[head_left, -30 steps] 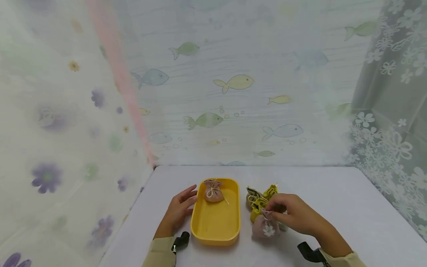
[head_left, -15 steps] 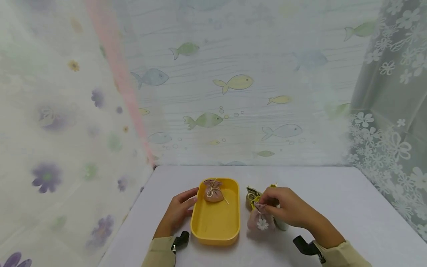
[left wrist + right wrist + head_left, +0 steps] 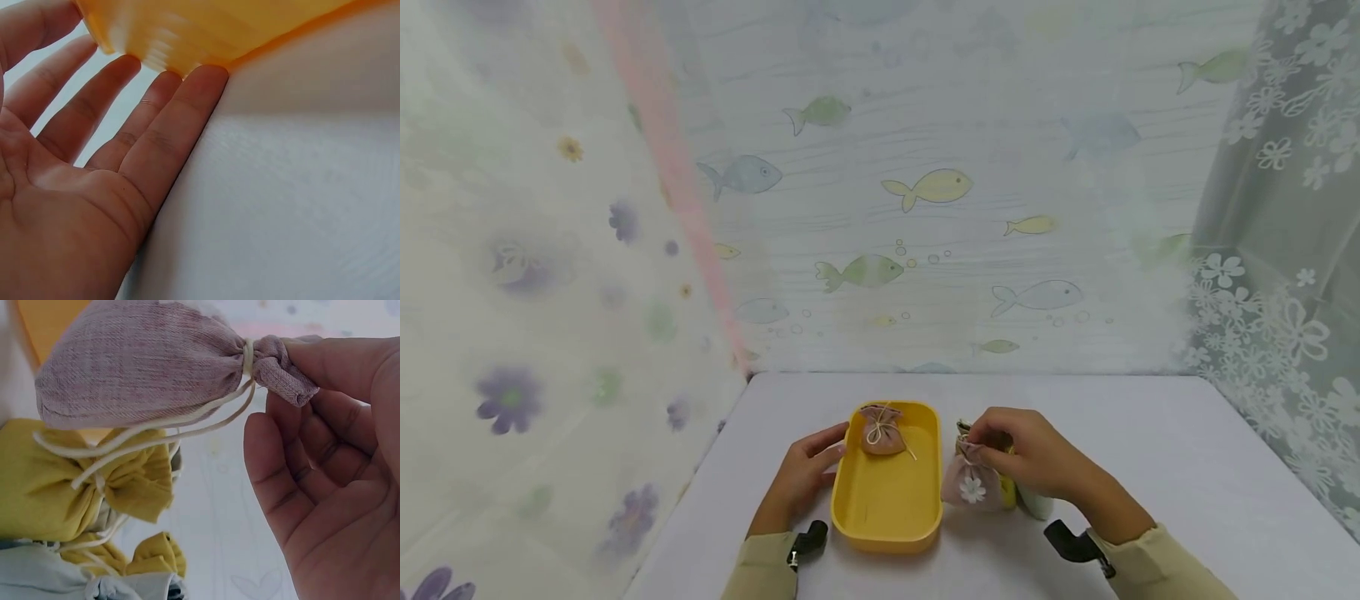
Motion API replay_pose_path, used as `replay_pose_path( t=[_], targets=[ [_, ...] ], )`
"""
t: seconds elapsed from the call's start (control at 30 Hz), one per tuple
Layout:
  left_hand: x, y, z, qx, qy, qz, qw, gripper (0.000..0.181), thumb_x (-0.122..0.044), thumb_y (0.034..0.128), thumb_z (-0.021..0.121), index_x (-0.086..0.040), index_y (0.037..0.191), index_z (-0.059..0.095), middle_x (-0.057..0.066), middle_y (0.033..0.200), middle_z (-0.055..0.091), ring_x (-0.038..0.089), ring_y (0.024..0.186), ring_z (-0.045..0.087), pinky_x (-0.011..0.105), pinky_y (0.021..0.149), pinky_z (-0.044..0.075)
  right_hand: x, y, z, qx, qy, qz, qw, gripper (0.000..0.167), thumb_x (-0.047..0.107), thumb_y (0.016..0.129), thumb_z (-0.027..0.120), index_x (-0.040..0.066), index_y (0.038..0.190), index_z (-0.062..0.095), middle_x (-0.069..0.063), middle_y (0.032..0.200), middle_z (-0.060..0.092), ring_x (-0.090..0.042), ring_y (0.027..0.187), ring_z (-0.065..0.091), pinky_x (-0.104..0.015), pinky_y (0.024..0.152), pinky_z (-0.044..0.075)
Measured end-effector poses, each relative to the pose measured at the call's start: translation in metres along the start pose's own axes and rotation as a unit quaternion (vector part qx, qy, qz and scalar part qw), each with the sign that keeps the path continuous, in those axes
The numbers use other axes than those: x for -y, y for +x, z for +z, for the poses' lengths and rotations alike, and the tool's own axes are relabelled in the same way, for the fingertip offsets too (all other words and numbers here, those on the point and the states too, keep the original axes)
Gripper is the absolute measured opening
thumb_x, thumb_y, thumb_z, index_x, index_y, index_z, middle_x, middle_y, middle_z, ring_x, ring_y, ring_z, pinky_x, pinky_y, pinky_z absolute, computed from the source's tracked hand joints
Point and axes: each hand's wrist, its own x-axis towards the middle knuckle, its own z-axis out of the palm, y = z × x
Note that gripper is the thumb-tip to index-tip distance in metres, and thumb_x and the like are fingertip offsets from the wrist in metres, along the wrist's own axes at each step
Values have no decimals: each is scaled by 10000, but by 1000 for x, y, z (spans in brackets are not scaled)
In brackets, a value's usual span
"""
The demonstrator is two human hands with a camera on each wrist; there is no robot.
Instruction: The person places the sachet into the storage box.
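Note:
The left hand (image 3: 799,477) touches the left side of the yellow tray (image 3: 887,518); in the left wrist view its extended fingertips rest against the tray's wall. Inside the tray, at its far end, lies a dusty-pink pouch (image 3: 882,435) tied with a cream string. The right hand (image 3: 1037,454) pinches the gathered neck of another pink pouch (image 3: 958,483) bearing a white flower, held beside the tray's right edge. In the right wrist view, thumb and finger grip the cloth above the string of this pouch (image 3: 144,369), with the pouch hanging off the fingertips.
Right of the tray, partly behind the right hand, several other pouches stand close together: mustard yellow (image 3: 44,481), pale grey-green (image 3: 1036,502) and a darker green one (image 3: 962,428). A white cloth covers the table (image 3: 1075,400); curtains printed with fish and flowers surround it.
The right hand has moved left and slightly away from the body, carrying the flowered pink pouch from the group towards the tray. The left hand has stayed at the tray.

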Motion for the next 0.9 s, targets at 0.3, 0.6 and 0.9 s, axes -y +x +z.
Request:
replay_pose_path(
  t=[0.3,0.6,0.9],
  targets=[
    [-1,-3,-2,-37,94,-42,9999,514,-343,971,727,-256,1462,603,6,1560,531,264,1370,580,384,969,600,6,16,0,36,-87,195,9998,65,190,961,747,231,993,708,109,949,710,-87,801,656,-248,721,604],
    [-3,-3,-3,21,-4,9,10000,544,-355,962,738,-243,1473,592,19,1567,522,269,1370,581,388,970,599,14,36,5,-237,-180,595,9978,49,195,960,746,207,984,705,88,930,702,-131,779,647,-243,694,608],
    [-2,-2,-1,29,-9,-35,10000,537,-348,963,738,-241,1470,596,23,1565,526,264,1353,594,390,962,603,10,54,17,-570,-194,913,9940,62,236,953,761,215,999,726,82,908,703,-132,780,636,-243,672,591]
  ],
)
